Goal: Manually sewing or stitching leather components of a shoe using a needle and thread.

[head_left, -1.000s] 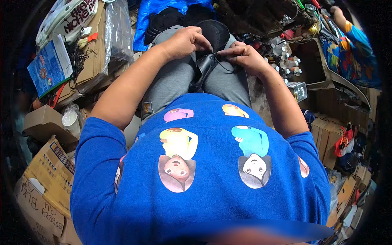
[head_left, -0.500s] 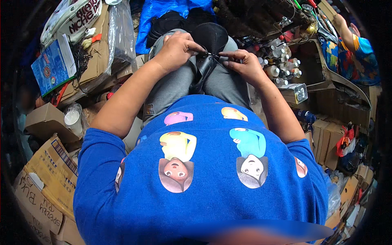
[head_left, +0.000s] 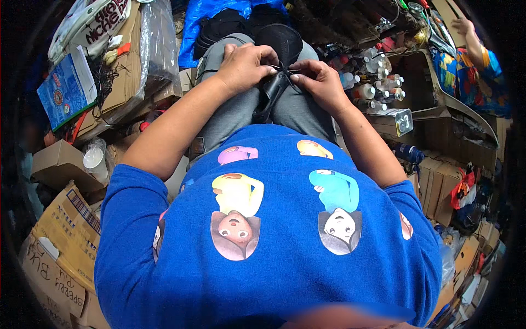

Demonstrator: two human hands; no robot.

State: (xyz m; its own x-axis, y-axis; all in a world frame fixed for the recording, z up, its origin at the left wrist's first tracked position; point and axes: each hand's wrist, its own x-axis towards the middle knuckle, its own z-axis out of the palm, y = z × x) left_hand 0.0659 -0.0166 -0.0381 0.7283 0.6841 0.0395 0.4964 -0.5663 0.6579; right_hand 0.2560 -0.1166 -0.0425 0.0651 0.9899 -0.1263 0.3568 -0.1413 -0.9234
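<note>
A black shoe (head_left: 269, 97) rests between my thighs on my grey trousers (head_left: 298, 112), its smooth dark side lying toward me. Beyond it a rounded black part (head_left: 280, 43) sticks up; whether it belongs to the same shoe I cannot tell. From the left, my left hand (head_left: 245, 67) pinches one end of a thin dark lace (head_left: 281, 70) between thumb and forefinger. On the other side my right hand (head_left: 322, 83) pinches the lace too, fingertips close to the shoe. The laces cross between both hands over the shoe's opening.
Several small bottles (head_left: 378, 82) stand to the right beside an open cardboard box (head_left: 419, 82). Cardboard, a blue booklet (head_left: 67, 90) and a white cup (head_left: 95, 159) lie at left. Another person's hand (head_left: 463, 26) shows at the far right. Black items lie on a blue sheet (head_left: 189, 33) ahead.
My fingers have shifted slightly at the lace, and the dark strands now spread out more between my hands. My left hand is a little further right. The shoe stays between my thighs.
</note>
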